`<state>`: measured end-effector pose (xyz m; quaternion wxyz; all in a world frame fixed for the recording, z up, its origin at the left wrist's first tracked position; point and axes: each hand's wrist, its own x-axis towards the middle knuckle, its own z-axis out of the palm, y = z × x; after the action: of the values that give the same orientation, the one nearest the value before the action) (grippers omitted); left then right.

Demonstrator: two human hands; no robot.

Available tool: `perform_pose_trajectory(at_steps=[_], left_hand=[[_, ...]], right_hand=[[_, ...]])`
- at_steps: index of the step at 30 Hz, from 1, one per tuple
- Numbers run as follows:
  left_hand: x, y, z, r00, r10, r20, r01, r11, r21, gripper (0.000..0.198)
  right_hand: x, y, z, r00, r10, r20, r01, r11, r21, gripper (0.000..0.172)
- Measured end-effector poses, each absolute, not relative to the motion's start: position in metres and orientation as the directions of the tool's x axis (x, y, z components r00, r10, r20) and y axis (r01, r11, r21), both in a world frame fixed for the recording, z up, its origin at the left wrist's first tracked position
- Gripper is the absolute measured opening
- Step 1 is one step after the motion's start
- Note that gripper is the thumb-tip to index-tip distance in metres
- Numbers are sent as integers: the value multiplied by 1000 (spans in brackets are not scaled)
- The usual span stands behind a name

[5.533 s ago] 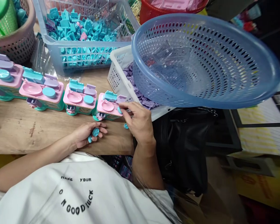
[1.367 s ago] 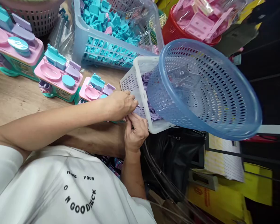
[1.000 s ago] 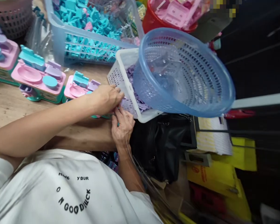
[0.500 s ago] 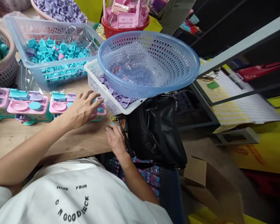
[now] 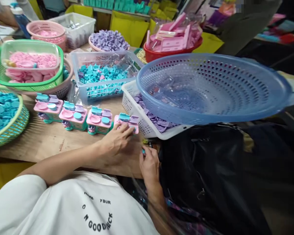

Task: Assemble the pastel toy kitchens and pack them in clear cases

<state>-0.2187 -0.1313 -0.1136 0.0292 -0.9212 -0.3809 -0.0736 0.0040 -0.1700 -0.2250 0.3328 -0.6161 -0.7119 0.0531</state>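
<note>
A row of small pink and teal toy kitchens stands on the wooden table, each with purple and blue parts on top. My left hand (image 5: 119, 139) rests over the front of the rightmost toy kitchen (image 5: 134, 123), its fingers bent down onto the pink top and hiding much of it. Close to the table edge, my right hand (image 5: 150, 164) is closed, with a small teal piece (image 5: 143, 151) showing at its fingertips. To the left, another toy kitchen (image 5: 99, 120) carries a pink basin and a round blue piece.
A large blue colander (image 5: 210, 116) overhangs a white basket (image 5: 161, 133) of purple pieces. Behind stands a clear blue basket (image 5: 100, 85) of turquoise parts. Green baskets (image 5: 26, 85) hold pink and blue parts at left. A black bag (image 5: 201, 163) lies against the table's right side.
The view has swung left, bringing more baskets into sight. My left hand has come down onto the rightmost toy kitchen. My right hand still holds the teal piece near the table edge.
</note>
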Motion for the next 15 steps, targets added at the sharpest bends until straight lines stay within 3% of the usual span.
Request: perform_pose_trajectory(at_steps=[5, 7, 12, 15], left_hand=[[-216, -146, -123, 806, 551, 216, 542, -834, 105, 33], [-210, -154, -134, 835, 510, 206, 485, -859, 162, 33], [-200, -165, -158, 784, 618, 57, 582, -764, 278, 34], [-201, -165, -159, 745, 667, -1, 625, -699, 348, 39]], right_hand=[[1, -176, -220, -79, 949, 306, 730, 264, -630, 29], [2, -178, -224, -91, 949, 302, 738, 268, -620, 34], [8, -175, -228, -34, 931, 363, 842, 222, -492, 38], [4, -176, -214, -48, 953, 299, 796, 218, -565, 33]])
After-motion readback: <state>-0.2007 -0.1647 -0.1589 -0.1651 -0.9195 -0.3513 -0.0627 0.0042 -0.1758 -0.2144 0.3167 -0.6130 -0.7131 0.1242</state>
